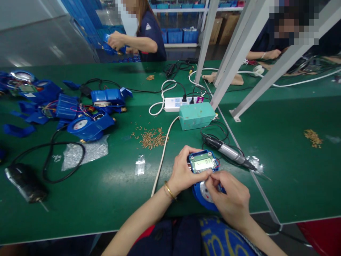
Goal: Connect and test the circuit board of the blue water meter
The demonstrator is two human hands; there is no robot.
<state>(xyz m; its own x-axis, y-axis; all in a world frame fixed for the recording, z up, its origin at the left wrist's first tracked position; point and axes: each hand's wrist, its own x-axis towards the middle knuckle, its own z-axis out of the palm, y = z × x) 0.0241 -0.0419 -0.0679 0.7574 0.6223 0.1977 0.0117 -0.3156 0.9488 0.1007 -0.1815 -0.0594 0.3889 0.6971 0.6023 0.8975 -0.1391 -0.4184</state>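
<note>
Blue plastic-cased, the water meter (205, 192) is held near the front edge of the green workbench (106, 206). It is judged stiff, fairly heavy and smooth, best gripped by its sides. The right hand's (231, 193) thumb and forefinger are pressed together beside the circuit board's (201, 156) near corner; whether anything is pinched cannot be told. The housing is clasped by the left hand (183, 171), its thumb laid below the fragile-looking LCD (204, 164).

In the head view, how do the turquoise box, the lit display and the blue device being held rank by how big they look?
Largest to smallest:
1. blue device, partly covered
2. turquoise box, farther away
3. lit display, on the device
</note>
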